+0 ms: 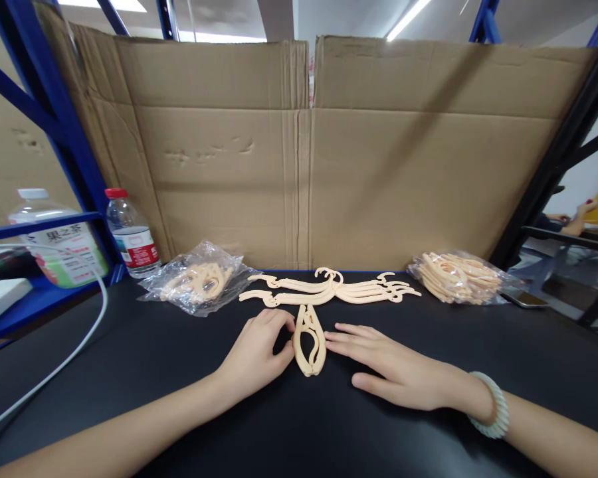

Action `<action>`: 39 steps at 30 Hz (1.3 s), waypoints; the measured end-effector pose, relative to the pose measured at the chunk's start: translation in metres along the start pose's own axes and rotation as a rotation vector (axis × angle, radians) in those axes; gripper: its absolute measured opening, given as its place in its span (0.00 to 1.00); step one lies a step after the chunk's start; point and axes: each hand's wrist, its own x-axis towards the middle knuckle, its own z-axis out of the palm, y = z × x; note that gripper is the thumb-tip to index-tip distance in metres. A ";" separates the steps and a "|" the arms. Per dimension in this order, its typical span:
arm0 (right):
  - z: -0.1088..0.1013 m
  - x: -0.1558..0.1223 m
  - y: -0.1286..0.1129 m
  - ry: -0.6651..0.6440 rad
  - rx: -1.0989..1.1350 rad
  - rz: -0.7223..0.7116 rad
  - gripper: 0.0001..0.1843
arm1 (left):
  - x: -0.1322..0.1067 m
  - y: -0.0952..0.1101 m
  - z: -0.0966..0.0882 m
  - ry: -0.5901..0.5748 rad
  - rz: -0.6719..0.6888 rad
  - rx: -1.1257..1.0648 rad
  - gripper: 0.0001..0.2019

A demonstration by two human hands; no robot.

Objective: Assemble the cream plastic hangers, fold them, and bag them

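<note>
At the centre of the black tabletop [129, 372], seen from the head camera, a cream loop-shaped plastic hanger piece [309, 342] lies flat. The left hand [256, 355], at its nine o'clock, curls loosely, fingertips and thumb touching its edge without gripping. The right hand [389, 368], at three o'clock, lies spread flat, fingertips touching it. At twelve o'clock, just beyond, lies a row of cream plastic hangers [329, 289].

Folded hanger [309, 345] between left hand [256, 355] and right hand [389, 368], hanger pile [329, 289] behind it, cardboard wall [299, 166] behind pile
</note>
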 end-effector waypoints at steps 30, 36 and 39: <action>-0.023 -0.023 0.115 0.467 -0.402 0.186 0.13 | 0.008 -0.021 -0.008 0.000 0.052 0.000 0.07; -0.021 -0.017 0.118 0.512 -0.367 0.173 0.07 | 0.008 -0.021 -0.009 0.013 0.073 -0.050 0.07; -0.021 -0.017 0.116 0.501 -0.337 0.177 0.06 | 0.007 -0.021 -0.010 0.037 0.075 -0.076 0.07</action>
